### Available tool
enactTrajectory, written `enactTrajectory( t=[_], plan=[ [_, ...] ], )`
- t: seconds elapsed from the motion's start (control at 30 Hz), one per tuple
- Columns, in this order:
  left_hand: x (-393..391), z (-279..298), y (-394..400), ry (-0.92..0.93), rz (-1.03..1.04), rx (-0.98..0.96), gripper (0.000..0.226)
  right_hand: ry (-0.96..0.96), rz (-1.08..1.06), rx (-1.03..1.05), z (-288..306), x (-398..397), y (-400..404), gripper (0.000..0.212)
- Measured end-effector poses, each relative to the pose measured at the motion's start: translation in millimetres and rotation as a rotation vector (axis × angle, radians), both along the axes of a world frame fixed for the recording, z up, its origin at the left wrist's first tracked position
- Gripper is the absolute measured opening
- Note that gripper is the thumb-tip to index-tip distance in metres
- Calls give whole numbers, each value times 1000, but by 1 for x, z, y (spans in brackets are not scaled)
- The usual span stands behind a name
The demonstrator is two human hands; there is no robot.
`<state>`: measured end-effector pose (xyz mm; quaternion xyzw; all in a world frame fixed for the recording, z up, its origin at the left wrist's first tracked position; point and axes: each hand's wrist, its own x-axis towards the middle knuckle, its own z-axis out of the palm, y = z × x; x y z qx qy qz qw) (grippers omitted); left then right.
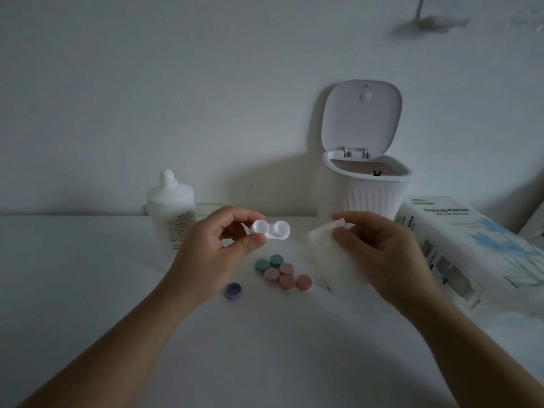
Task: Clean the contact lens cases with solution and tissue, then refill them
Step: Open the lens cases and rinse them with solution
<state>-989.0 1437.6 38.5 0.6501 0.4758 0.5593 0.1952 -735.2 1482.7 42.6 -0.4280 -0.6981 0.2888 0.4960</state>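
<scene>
Beyond the left hand's fingers (235, 222) stands an uncapped solution bottle (171, 212); beyond the right hand's fingers (346, 240) a small ribbed bin (374, 195) with its lid raised, and to their right a tissue paper pack (468, 245). Below and between both sets of fingers lie green and pink capped cases (282, 273) and one loose purple cap (233, 290). The left hand (215, 248) pinches an open white lens case (270, 229) by its left end. The right hand (382, 254) grips a white tissue (321, 245), just right of the case, not touching. The white surface (88, 275) meets a pale wall; light is dim.
</scene>
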Motion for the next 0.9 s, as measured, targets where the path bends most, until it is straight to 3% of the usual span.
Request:
enactTrajectory(
  t=[0.1,0.23,0.43,0.53,0.6,0.67,0.8,0.9],
  plan=[
    [-1,-1,3,-91,-31,-64,15,-269,-80,54,5,39,1,20],
    [2,-5,2,-126,-59,-107,18,-499,-173,-85,0,69,2,7],
    [5,-9,2,-112,-96,-136,34,-975,-250,-182,-6,67,1,34],
    [6,-11,3,-109,-93,-137,33,-1102,-358,-29,2,59,-3,34],
    [6,-12,5,-114,-87,-142,35,-955,-343,194,7,54,-5,30],
    [6,-13,4,-132,-91,-151,40,-731,-195,275,16,44,-10,30],
    [9,-15,4,-159,-108,-158,29,-385,289,-78,26,4,-12,50],
    [9,-16,5,-153,-99,-146,23,-194,348,-175,24,-18,-3,47]
  ],
)
